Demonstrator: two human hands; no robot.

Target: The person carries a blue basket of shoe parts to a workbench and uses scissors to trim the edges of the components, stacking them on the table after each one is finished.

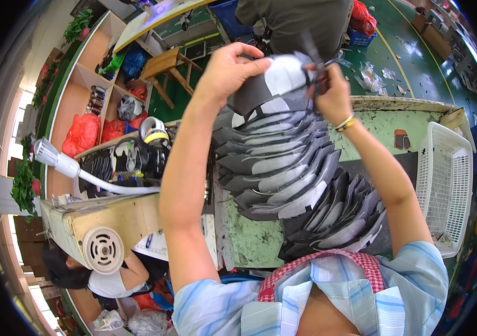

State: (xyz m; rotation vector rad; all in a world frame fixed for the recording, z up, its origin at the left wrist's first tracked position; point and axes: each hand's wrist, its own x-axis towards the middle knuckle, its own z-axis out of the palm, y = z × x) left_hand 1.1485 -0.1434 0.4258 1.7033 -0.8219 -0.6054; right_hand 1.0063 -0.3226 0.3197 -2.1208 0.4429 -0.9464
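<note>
Near the top centre of the frame the person's two hands are raised over the bench [395, 120], both closed on one dark grey cut piece [269, 84] with a paler lining. The left hand [227, 67] curls over the piece's left edge, thumb under and fingers on top, while the right hand [331, 95], which wears a beaded bracelet [345, 123] at the wrist, pinches its right end along with a thin dark tool; whether the tool is a pen or a blade cannot be told. The held piece sits just above a long fanned stack of matching pieces [283, 168], overlapping like scales and running down the middle of the frame toward the person's striped shirt [328, 297]. A second fan of the same pieces [345, 215] lies just right of it, lower down. A white plastic basket [445, 185] stands on the right side of the bench. At lower left is a cream sewing machine [104, 224] with a white lamp [53, 157] on a flexible neck, and another person's dark-haired head [64, 271] shows below it. Wooden shelves [81, 84] holding red bags fill the upper left.
</note>
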